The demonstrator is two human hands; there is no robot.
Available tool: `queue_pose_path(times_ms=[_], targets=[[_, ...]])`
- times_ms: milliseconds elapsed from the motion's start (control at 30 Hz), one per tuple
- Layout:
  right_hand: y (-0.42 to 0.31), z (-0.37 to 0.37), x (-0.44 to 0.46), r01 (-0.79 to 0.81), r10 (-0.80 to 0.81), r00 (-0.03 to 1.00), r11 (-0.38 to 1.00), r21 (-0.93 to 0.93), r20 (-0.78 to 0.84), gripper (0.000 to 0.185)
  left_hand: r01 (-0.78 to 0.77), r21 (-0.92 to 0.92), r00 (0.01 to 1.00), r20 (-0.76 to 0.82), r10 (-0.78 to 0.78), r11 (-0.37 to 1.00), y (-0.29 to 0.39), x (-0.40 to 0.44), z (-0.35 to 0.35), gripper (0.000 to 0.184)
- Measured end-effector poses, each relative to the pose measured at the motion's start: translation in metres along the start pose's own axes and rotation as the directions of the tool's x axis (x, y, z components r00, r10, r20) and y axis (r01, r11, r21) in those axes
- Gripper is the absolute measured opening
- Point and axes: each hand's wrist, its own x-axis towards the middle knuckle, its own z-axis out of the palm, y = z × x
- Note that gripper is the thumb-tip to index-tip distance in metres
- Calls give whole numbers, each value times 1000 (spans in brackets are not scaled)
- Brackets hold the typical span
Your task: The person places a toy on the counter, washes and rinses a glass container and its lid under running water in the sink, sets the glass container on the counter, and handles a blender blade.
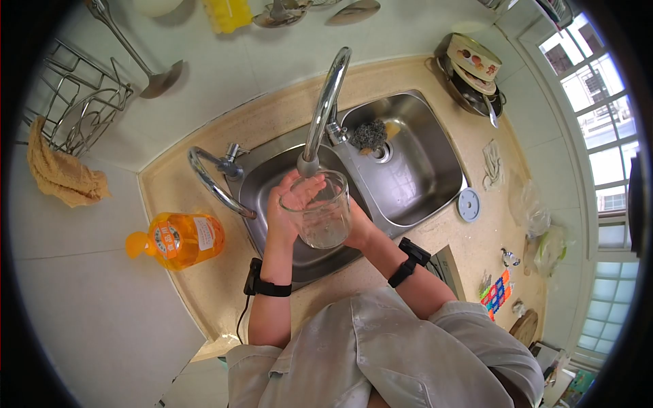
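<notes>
A clear glass jar (325,221) is held over the left sink basin (262,183), its open mouth under the tip of the tall chrome faucet (326,102). My left hand (287,204) is wrapped round the jar's left side, its fingers near the rim and partly seen through the glass. On the jar's right side rests my right hand (357,224), mostly hidden behind the glass. Whether water is running cannot be made out.
An orange soap bottle (187,240) stands left of the sink. The right basin (425,170) holds a dark scouring pad (369,134). A second curved faucet (204,180) is at the left. A pan (462,92) sits at the back right.
</notes>
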Motion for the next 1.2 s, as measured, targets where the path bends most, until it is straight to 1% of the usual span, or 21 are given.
queue_pose_path(times_ms=[33, 100, 133, 200, 233, 300, 333, 400, 533, 633, 700, 733, 800, 833, 900, 933, 1000, 1033, 1100, 1133, 1200], targets=[[3, -5, 1, -1, 1, 1000, 1000, 1, -1, 43, 1, -1, 1000, -2, -1, 1000, -2, 2, -5, 55], [11, -19, 4, -42, 48, 997, 993, 113, -55, 50, -157, 213, 985, -31, 167, 964, -9, 8, -17, 51], [13, -11, -2, -42, 49, 997, 993, 113, -56, 50, -157, 211, 985, -32, 167, 965, -9, 7, -14, 51], [17, 14, -16, 124, -105, 985, 982, 142, -139, 43, -227, 384, 959, -73, 275, 895, -10, 3, -2, 45], [21, 14, -16, 120, -100, 985, 983, 141, -139, 43, -229, 383, 958, -77, 277, 895, -11, 0, 3, 45], [26, 11, -16, 298, -261, 947, 932, 207, -187, 41, -296, 396, 917, -136, 374, 870, -16, -4, 10, 39], [24, 12, -17, 297, -260, 947, 932, 207, -188, 41, -295, 395, 917, -138, 374, 870, -19, -6, 13, 39], [18, 17, -19, 326, -283, 939, 914, 242, -195, 41, -314, 317, 869, -284, 405, 895, -25, -11, 15, 38], [11, 14, -22, 306, -272, 943, 937, 171, -193, 42, -358, 302, 869, -238, 434, 883, -30, -11, 19, 38], [4, -4, -18, 235, -221, 969, 961, 145, -109, 44, -295, 264, 893, -265, 364, 918, -23, -8, 17, 44], [1, -18, -12, 75, -78, 995, 996, 42, 64, 49, -114, 109, 979, -159, 131, 987, -15, -2, 8, 52], [-1, -15, -13, 75, -78, 995, 996, 41, 65, 49, -115, 109, 979, -158, 131, 987, -10, -3, 9, 52], [-3, -7, -13, -61, 61, 998, 995, 79, 9, 54, 9, 83, 1000, -2, -8, 997, 1, -5, 12, 57], [-2, -6, -10, -61, 61, 998, 995, 79, 9, 54, 8, 83, 1000, -2, -8, 997, 0, -3, 7, 57], [1, -6, -4, -19, 20, 1000, 976, 218, -3, 55, -34, 76, 996, -74, 40, 997, -5, 4, -6, 59], [3, -8, -4, -18, 20, 1000, 976, 219, -3, 55, -33, 77, 996, -74, 39, 996, -4, 3, -8, 59], [9, -12, -6, -23, -16, 995, 916, 401, 94, 46, -48, 48, 996, -78, 51, 998, -3, 2, -9, 55], [12, -6, -8, -24, -15, 996, 916, 400, 93, 46, -48, 47, 996, -78, 52, 998, -4, 2, -8, 55], [19, 14, -13, 234, -176, 962, 927, 294, -209, 50, -226, 224, 932, -233, 277, 948, -9, -2, 0, 49], [21, 15, -14, 232, -174, 962, 927, 294, -208, 50, -227, 224, 931, -235, 279, 948, -10, -4, 9, 49], [22, 16, -15, 289, -264, 956, 922, 260, -127, 52, -287, 299, 854, -351, 384, 910, -12, -11, 26, 46]])
